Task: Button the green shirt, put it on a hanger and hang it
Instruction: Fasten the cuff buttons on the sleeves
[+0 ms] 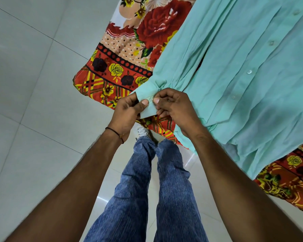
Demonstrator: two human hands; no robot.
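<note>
Head view, quick count: one green shirt [243,67], spread over the right and upper right of the frame on one floral sheet [115,67], with four buttons [249,72] showing in a line down its front. Two hands, both on the one cuff [149,110] at mid-frame. The left hand [128,110] pinches the cuff's end with the thumb on top, and the right hand [175,106] pinches it just beside, thumbs nearly touching. One thin bracelet [115,132] sits on the left wrist. Below the hands are two legs in jeans [138,189] and one white shoe [140,131], partly hidden by the left hand. The sheet's edge hangs just left of the cuff, and open tiled floor [33,84] fills the whole left side.
</note>
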